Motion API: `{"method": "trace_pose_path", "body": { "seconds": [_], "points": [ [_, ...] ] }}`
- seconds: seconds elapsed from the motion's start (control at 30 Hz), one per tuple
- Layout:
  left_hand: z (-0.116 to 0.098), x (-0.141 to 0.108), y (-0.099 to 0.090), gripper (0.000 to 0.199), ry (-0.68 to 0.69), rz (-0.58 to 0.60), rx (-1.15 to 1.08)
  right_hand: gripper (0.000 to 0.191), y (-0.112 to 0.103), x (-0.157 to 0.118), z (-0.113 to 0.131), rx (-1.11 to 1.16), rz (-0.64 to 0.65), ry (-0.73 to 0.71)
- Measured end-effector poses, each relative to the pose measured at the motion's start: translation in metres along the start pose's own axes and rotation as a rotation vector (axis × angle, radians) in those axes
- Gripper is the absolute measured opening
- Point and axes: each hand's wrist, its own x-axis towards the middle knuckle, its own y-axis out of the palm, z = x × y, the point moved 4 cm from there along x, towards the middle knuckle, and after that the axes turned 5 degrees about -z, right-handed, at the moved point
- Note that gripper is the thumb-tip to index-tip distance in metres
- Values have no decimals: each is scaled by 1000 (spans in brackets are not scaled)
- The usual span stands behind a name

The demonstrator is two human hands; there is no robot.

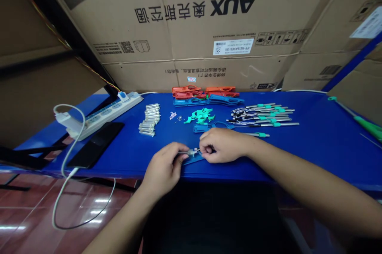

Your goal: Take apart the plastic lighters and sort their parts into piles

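Near the table's front edge, my left hand (163,165) is closed in a pinch on a small clear and metal cylindrical part (191,152). My right hand (222,145) faces it with fingers curled together, close to a tiny whitish piece (196,150) at that part's end. Whatever lies between the right fingertips is hidden. Below both hands is a flat blue plastic piece (192,160), partly covered. Just beyond the right hand lies a blue plastic casing (201,127). A metal rod with a green collar (262,135) sticks out behind the right wrist.
Similar cylindrical parts (151,117) are lined up at left, beside green plastic pieces (201,116). Red casings (221,89) and blue casings (189,102) lie behind. Several wired metal rods (277,119) are at right. A phone (97,145) and power strip (109,113) occupy the left.
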Motion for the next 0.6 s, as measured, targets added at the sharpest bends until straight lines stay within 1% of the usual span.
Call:
{"method": "trace_pose_path", "body": {
  "seconds": [0.07, 0.1, 0.17, 0.27, 0.37, 0.47, 0.6],
  "points": [
    [4, -2, -4, 9, -36, -33, 8, 11, -2, -2, -2, 6, -1, 13],
    [5, -3, -4, 8, -41, -31, 8, 10, -4, -2, -3, 15, -6, 24],
    [4, -3, -4, 10, -24, 1, 2, 9, -7, -3, -4, 17, -26, 49],
    [1, -2, -2, 13, -2, 20, -4, 14, -12, -2, -2, -48, -85, 61],
    [-1, -1, -1, 13, -2, 26, -12, 17, -13, -2, 6, -99, -113, -27],
    [-1, 0, -1, 13, -5, 32, -28, 22, -10, -2, 11, -167, -102, -115],
    [-1, -1, 0, 13, 7, 50, -45, 23, -6, -1, 10, -163, -87, -169]
  ]
}}
